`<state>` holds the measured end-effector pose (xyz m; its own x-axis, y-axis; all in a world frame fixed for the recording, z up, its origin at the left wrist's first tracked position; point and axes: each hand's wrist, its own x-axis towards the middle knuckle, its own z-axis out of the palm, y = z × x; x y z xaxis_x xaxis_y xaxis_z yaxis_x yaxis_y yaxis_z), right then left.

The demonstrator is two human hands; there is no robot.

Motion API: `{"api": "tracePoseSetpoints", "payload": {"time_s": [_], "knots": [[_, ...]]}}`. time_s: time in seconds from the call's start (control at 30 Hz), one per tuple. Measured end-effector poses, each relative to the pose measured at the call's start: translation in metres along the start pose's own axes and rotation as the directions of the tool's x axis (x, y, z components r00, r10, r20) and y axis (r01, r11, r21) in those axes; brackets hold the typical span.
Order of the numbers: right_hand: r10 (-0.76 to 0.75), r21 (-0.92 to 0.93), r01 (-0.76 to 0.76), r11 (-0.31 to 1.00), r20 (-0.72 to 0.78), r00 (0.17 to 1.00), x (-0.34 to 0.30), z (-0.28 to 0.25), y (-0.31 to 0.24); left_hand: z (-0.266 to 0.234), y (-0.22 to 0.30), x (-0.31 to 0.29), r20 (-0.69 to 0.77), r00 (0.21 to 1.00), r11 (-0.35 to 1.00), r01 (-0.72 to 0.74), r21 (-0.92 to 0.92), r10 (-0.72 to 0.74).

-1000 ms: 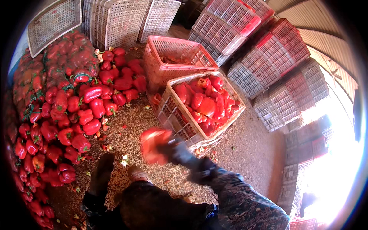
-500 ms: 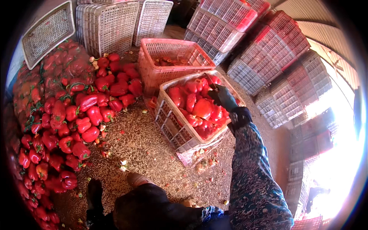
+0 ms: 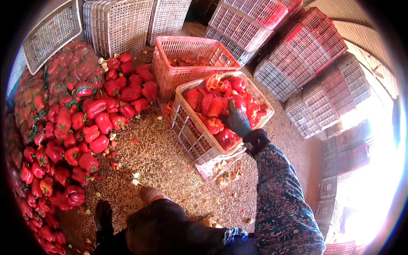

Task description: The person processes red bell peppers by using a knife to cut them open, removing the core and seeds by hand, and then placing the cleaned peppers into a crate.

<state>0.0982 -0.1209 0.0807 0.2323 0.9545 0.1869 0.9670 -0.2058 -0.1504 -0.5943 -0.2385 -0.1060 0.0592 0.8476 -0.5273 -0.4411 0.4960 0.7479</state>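
Observation:
My right hand, in a dark blue-green glove, reaches into a pale plastic crate. Its fingers are stretched and apart, resting on the red bell peppers inside; no grip on any of them shows. Several of these peppers look cut open. At the lower left, a dark shape that appears to be my left hand hangs in shade beside my leg. Its fingers are too dark to make out, and nothing held shows. Left of it lies a big heap of whole red bell peppers.
A reddish crate with scraps inside stands behind the pale one. Filled mesh sacks back the heap. Stacks of crates line the far right, and pale crates stand at the back. Pepper scraps litter the floor.
My right hand has drawn back from the crate's far side toward its near right part, over the peppers. A thin dark thing seen by its fingers before no longer shows.

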Motion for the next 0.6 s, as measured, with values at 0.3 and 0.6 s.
{"api": "tracePoseSetpoints", "payload": {"time_s": [0.3,0.6], "knots": [[-0.126,-0.03,0.131,0.991,0.129,0.984,0.072,-0.041,0.001,-0.045,-0.027,0.036,0.177,0.984,1.0,0.007,0.018,-0.01],[-0.097,-0.059,0.106,0.993,0.147,0.984,-0.052,-0.069,0.019,-0.088,-0.045,0.017,0.024,0.999,0.999,0.041,0.028,-0.042]]}}
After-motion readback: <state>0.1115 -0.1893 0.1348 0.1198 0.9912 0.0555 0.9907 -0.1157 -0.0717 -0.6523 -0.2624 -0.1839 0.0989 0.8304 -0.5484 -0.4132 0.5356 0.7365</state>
